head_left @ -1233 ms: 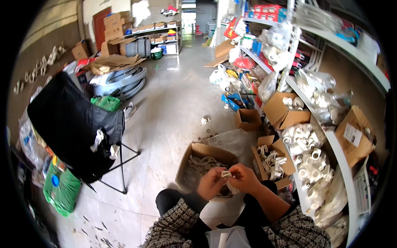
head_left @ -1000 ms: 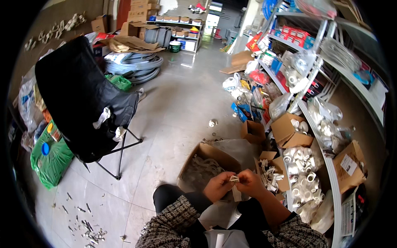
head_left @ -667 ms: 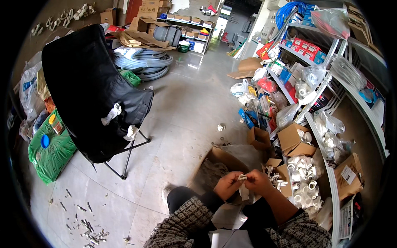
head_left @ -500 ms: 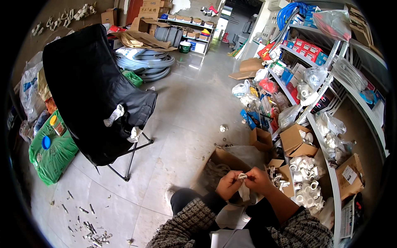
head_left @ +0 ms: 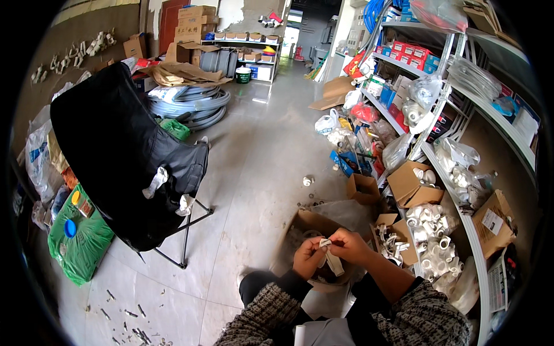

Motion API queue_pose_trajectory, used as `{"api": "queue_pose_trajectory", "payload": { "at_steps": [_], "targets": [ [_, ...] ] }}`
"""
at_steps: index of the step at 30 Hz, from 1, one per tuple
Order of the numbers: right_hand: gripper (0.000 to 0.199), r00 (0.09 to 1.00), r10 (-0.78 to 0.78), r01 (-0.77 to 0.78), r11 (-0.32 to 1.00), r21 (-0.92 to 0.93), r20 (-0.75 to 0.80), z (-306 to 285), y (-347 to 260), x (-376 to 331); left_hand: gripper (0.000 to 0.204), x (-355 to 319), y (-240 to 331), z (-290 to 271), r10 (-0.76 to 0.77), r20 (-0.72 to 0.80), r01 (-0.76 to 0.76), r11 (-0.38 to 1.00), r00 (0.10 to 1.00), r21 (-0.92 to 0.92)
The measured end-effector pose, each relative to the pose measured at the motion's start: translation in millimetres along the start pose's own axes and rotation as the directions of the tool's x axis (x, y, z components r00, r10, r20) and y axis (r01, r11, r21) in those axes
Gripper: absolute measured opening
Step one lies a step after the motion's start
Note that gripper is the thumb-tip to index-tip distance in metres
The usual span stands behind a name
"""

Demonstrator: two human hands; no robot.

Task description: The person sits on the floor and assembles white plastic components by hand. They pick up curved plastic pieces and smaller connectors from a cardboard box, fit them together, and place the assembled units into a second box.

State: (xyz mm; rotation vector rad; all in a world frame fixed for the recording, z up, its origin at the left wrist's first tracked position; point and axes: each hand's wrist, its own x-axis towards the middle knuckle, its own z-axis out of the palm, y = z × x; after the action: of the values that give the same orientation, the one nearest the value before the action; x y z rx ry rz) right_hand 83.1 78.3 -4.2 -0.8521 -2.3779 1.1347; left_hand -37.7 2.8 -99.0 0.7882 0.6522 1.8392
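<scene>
Over an opened cardboard box [head_left: 314,218], my two hands meet at one off-white strip-like piece [head_left: 334,264]. My left hand [head_left: 307,258] pinches its upper end from the left. Fingers of my right hand [head_left: 351,247] close on the same end from the right. The lower part hangs below the fingers, over the box. Whether it is cloth or plastic is hard to make out. Inside the box are pale pieces, partly hidden by my hands. Beside my right hand stands a smaller carton [head_left: 403,235] of white fittings.
A black folding chair [head_left: 133,155] stands at left with white cloth pieces on its seat. Metal shelving [head_left: 461,213] with boxes and bagged white fittings lines the right. Small dark pieces [head_left: 138,334] lie scattered on the floor. Coiled grey hose [head_left: 196,106] lies farther back.
The view has shifted slightly. Both hands still pinch the off-white strip-like piece, which now slants more, its lower end toward the right.
</scene>
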Motion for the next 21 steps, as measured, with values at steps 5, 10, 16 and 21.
{"api": "queue_pose_trajectory", "payload": {
  "at_steps": [5,10,16,21],
  "targets": [
    [0.02,0.998,-0.063,0.066,0.99,-0.127,0.03,-9.9,-8.3,-8.2,0.024,-2.7,-1.6,0.7,0.037,0.072,-0.046,0.992,0.997,0.119],
    [0.018,0.991,-0.128,0.132,0.967,-0.219,0.031,-12.1,-10.1,-12.5,0.025,-5.4,0.6,-4.3,0.101,0.163,-0.161,0.896,0.981,0.414],
    [0.021,0.998,-0.058,0.051,0.988,-0.145,-0.04,-4.8,-8.3,-19.7,0.018,-8.5,2.2,1.3,0.116,0.199,-0.185,0.908,0.973,0.376],
    [0.023,0.993,-0.06,0.043,0.986,-0.16,-0.103,2.2,-10.0,-18.7,0.017,-7.8,-5.7,4.0,0.102,0.136,-0.127,0.972,0.986,0.196]
  ]
}}
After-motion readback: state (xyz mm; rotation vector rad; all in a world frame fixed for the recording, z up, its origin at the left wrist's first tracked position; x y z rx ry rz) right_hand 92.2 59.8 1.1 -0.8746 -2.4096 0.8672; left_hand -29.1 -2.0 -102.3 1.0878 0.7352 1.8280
